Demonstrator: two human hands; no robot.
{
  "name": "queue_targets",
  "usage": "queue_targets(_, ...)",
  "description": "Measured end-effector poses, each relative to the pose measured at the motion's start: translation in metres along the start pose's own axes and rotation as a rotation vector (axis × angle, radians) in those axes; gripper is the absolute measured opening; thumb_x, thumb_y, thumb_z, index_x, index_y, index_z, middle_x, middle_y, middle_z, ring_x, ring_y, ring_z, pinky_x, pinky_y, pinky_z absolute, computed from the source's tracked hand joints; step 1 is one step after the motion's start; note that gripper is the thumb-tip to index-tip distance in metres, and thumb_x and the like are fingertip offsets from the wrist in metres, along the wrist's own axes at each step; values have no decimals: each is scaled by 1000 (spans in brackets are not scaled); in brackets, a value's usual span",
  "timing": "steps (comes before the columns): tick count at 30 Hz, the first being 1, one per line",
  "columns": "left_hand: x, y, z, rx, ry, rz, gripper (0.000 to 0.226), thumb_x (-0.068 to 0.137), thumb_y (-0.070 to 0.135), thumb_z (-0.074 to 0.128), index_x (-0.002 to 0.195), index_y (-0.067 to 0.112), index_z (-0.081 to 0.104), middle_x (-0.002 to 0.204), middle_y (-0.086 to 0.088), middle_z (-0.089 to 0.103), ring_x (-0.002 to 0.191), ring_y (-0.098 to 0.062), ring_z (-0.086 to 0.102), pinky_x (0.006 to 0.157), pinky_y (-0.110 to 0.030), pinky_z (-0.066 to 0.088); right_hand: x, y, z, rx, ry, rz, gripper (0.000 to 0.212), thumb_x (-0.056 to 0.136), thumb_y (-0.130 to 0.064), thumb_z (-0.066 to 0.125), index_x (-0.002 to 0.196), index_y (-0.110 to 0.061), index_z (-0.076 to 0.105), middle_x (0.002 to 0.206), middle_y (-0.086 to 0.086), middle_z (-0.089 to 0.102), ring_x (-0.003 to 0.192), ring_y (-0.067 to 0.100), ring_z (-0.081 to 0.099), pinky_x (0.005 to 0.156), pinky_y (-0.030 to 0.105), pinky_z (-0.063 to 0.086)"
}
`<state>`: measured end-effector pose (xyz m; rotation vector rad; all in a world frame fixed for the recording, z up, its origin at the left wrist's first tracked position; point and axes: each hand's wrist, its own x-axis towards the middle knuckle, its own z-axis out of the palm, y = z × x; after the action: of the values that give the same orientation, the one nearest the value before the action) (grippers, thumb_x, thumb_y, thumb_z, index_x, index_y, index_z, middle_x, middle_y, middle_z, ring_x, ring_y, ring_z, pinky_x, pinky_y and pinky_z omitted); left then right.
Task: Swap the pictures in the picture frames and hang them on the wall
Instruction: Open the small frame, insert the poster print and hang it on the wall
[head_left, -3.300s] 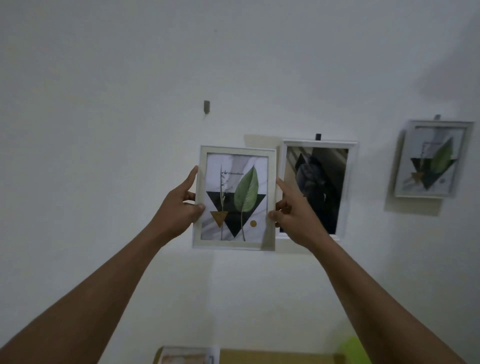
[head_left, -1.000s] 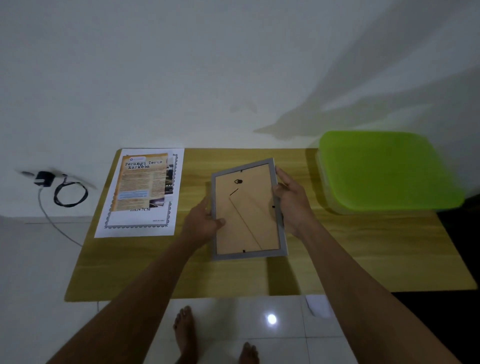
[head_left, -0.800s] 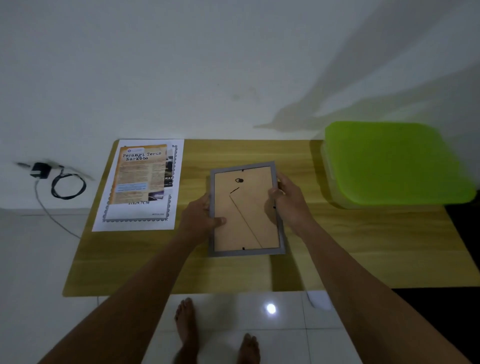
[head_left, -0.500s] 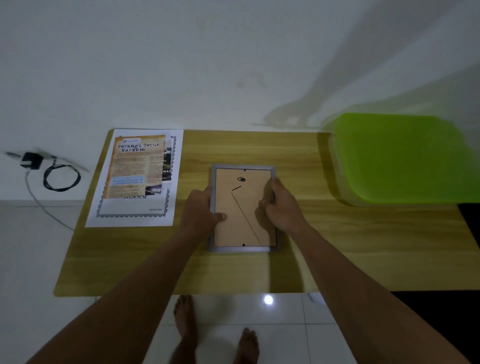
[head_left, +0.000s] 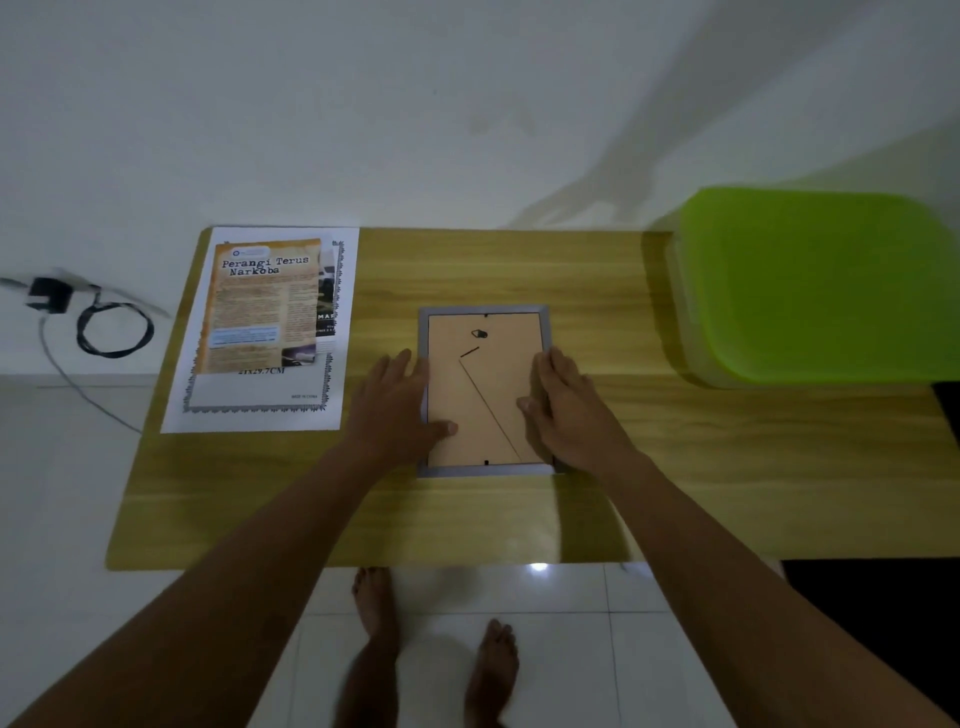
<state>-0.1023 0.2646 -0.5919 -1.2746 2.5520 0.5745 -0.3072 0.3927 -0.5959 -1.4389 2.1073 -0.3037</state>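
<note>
Lowered from mid-air, the frame (head_left: 485, 389) now lies face down on the table (head_left: 519, 519), between the sheets (head_left: 265, 332) and the green lid (head_left: 815, 286). The left hand (head_left: 392, 410) rests flat, fingers straight along the left rail, thumb on the backing; the right hand (head_left: 569, 410) lies likewise flat on the right rail. Its long axis runs away from the person toward the wall, hanger at the far end. Opening the back seems the step in hand: next, the small edge tabs need turning so the backing lifts out
</note>
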Motion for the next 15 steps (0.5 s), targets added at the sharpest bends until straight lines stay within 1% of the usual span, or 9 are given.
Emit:
queue_targets(2, -3, -3, 2, 51, -149, 11, 129, 64, 74, 68, 154, 15, -4, 161, -10, -9, 147, -37, -8, 117, -58, 13, -11, 0, 6, -47, 7, -24, 67, 103, -47, 35, 157, -15, 9, 165, 10, 2, 152, 27, -1, 120, 50, 4)
queue_targets(3, -5, -4, 2, 69, -202, 12, 137, 59, 76, 69, 153, 15, -10, 161, -9, -16, 146, -37, -12, 116, -60, 11, -19, 0, 11, -81, 0, -38, 70, 102, -51, 34, 157, -17, 9, 165, 10, 2, 151, 28, -2, 119, 53, 4)
queue_targets(5, -6, -4, 3, 75, -249, 17, 145, 55, 76, 73, 152, 14, -16, 159, -8, -22, 146, -37, -17, 115, -63, 7, -32, 0, 22, -152, -21, -74, 74, 100, -58, 33, 157, -19, 9, 165, 12, -2, 151, 29, -7, 119, 58, 2)
queue_targets(7, -5, -2, 2, 64, -250, 16, 148, 53, 73, 75, 151, 14, -18, 159, -7, -22, 146, -36, -17, 115, -64, 6, -43, 2, 33, -200, -23, -119, 73, 100, -59, 33, 158, -20, 10, 164, 14, -4, 151, 30, -11, 118, 61, 0)
queue_targets(9, -3, -3, 3, 45, -235, 11, 149, 52, 72, 77, 151, 14, -19, 160, -5, -21, 146, -35, -16, 114, -62, 4, -50, 3, 43, -233, 2, -167, 67, 101, -56, 32, 157, -22, 15, 164, 16, 0, 151, 31, -8, 117, 62, 1)
queue_targets(12, -7, -8, 6, 55, -195, 43, 145, 55, 72, 75, 151, 12, -16, 161, -7, -17, 147, -33, -12, 116, -58, 5, -58, 0, 53, -278, 43, -244, 55, 103, -48, 33, 152, -25, 30, 161, 22, 12, 150, 38, 4, 115, 64, 9)
queue_targets(15, -10, -13, 6, 64, -155, 87, 139, 60, 72, 72, 153, 11, -12, 161, -8, -13, 148, -29, -9, 117, -53, 5, -59, -3, 60, -255, 94, -305, 43, 103, -35, 35, 142, -25, 47, 159, 19, 24, 149, 37, 16, 116, 63, 12)
